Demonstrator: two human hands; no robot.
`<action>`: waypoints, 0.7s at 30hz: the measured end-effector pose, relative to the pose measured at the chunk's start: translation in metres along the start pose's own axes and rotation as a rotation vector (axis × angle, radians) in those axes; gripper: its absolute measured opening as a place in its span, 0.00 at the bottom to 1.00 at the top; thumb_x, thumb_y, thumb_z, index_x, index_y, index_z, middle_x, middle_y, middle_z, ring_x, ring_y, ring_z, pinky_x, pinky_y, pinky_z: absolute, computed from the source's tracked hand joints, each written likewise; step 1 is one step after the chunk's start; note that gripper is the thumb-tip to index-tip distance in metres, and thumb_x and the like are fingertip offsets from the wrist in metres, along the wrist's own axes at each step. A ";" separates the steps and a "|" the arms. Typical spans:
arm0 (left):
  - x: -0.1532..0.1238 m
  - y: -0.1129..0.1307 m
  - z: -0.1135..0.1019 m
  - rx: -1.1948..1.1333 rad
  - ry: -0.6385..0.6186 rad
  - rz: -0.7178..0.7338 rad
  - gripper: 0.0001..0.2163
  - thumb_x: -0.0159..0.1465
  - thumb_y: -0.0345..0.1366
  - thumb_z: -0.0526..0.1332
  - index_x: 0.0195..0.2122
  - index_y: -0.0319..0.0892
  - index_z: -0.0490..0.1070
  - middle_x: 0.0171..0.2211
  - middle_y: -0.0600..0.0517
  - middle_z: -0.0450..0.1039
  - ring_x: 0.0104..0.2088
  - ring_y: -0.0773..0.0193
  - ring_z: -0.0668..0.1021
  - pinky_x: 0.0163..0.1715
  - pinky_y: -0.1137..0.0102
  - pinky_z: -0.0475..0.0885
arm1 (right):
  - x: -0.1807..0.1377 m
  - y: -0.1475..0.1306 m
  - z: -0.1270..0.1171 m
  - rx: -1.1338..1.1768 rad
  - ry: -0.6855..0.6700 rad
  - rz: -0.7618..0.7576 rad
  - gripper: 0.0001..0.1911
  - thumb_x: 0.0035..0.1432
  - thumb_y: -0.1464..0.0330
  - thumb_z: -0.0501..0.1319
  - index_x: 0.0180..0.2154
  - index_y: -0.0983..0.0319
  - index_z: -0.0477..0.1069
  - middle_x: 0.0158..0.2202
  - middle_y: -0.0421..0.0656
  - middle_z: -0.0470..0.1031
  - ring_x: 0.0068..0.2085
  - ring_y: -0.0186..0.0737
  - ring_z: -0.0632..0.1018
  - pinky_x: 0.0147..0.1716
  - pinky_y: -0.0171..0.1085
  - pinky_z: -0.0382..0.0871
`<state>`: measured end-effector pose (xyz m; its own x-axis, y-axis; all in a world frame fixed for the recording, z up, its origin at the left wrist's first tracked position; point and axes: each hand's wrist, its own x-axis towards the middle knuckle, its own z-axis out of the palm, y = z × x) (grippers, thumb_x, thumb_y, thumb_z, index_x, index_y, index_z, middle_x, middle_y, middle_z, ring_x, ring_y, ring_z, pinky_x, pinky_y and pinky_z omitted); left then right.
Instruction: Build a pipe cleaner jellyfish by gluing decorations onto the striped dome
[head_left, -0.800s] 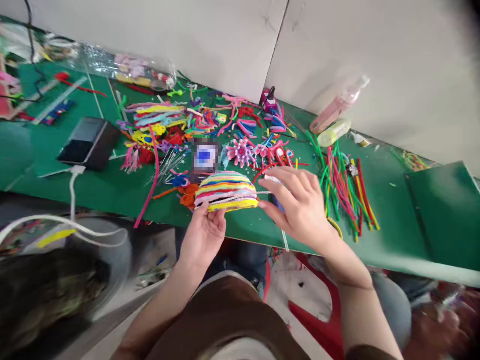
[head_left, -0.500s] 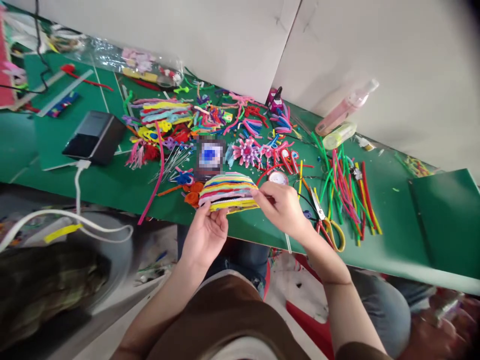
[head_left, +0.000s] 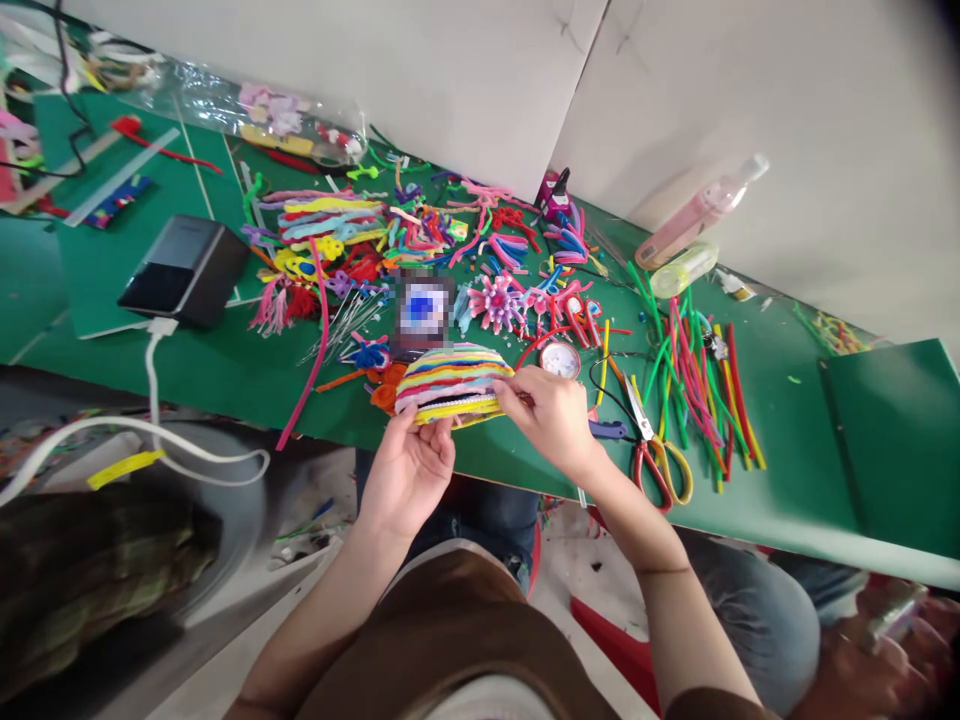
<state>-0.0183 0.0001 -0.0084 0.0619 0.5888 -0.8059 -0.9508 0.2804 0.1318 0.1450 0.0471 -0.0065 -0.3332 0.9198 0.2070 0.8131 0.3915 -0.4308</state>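
A rounded, multicolour striped pouch point(head_left: 454, 375) that looks made of pipe cleaners is held over the table's front edge. A white zipper-like strip and a dark slit run along its lower side, above a yellow band. My left hand point(head_left: 411, 470) supports the lower left corner, thumb on the front and fingers curled beneath. At the right end, my right hand point(head_left: 551, 412) pinches the pouch's edge between thumb and forefinger. Orange fuzzy pieces point(head_left: 385, 388) lie behind its left end. Scissors point(head_left: 651, 440) with red and yellow handles rest to the right of my right hand.
Loose pipe cleaners point(head_left: 694, 370) spread on the green table point(head_left: 795, 470). A pink flower point(head_left: 497, 303), a round tin point(head_left: 560, 360) and a black device point(head_left: 184, 270) with a white cable stand nearby. Bottles point(head_left: 701, 212) lean by the wall. Another person's leg point(head_left: 757, 600) is at right.
My right hand has shifted slightly left and down along the pouch's edge, and a purple handle beside it now shows more. My left hand keeps nearly the same hold.
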 end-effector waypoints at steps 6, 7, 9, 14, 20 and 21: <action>0.006 0.004 -0.005 0.048 -0.045 -0.024 0.11 0.69 0.33 0.51 0.33 0.39 0.72 0.21 0.57 0.75 0.21 0.72 0.79 0.19 0.80 0.72 | 0.001 0.000 -0.002 0.016 -0.042 -0.022 0.22 0.65 0.61 0.53 0.21 0.62 0.67 0.20 0.38 0.69 0.22 0.29 0.66 0.23 0.32 0.50; 0.008 0.003 -0.007 0.062 -0.077 -0.015 0.10 0.68 0.35 0.54 0.34 0.39 0.72 0.21 0.56 0.75 0.22 0.71 0.79 0.20 0.79 0.72 | 0.001 -0.001 -0.002 0.021 -0.052 -0.031 0.22 0.65 0.61 0.53 0.21 0.62 0.66 0.20 0.38 0.69 0.22 0.28 0.66 0.23 0.32 0.50; 0.010 0.001 -0.010 0.094 -0.170 0.029 0.10 0.64 0.41 0.60 0.36 0.40 0.73 0.25 0.54 0.77 0.26 0.67 0.80 0.23 0.76 0.74 | -0.001 -0.004 -0.001 0.032 -0.061 -0.051 0.22 0.66 0.61 0.52 0.20 0.62 0.65 0.20 0.37 0.68 0.22 0.28 0.65 0.23 0.32 0.50; 0.009 -0.009 -0.017 0.260 -0.317 0.184 0.14 0.50 0.41 0.71 0.35 0.41 0.75 0.35 0.50 0.79 0.37 0.63 0.81 0.37 0.71 0.77 | -0.007 -0.018 0.004 0.030 -0.001 -0.083 0.21 0.66 0.62 0.52 0.21 0.62 0.65 0.20 0.37 0.67 0.22 0.28 0.66 0.23 0.31 0.49; 0.003 -0.015 -0.023 0.363 -0.335 0.359 0.09 0.52 0.34 0.70 0.34 0.41 0.75 0.34 0.52 0.79 0.35 0.67 0.80 0.36 0.74 0.75 | -0.018 -0.035 0.013 -0.034 0.154 -0.159 0.22 0.66 0.63 0.52 0.20 0.62 0.64 0.18 0.37 0.66 0.21 0.29 0.64 0.23 0.33 0.49; 0.002 -0.015 -0.024 0.366 -0.327 0.382 0.09 0.52 0.34 0.70 0.34 0.41 0.75 0.33 0.52 0.79 0.34 0.67 0.80 0.36 0.74 0.74 | -0.019 -0.037 0.014 -0.042 0.169 -0.167 0.22 0.66 0.63 0.52 0.20 0.61 0.64 0.18 0.37 0.65 0.21 0.29 0.64 0.23 0.33 0.49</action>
<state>-0.0113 -0.0208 -0.0260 -0.1175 0.8842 -0.4521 -0.7620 0.2117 0.6120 0.1146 0.0150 -0.0068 -0.3831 0.8236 0.4182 0.7736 0.5334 -0.3420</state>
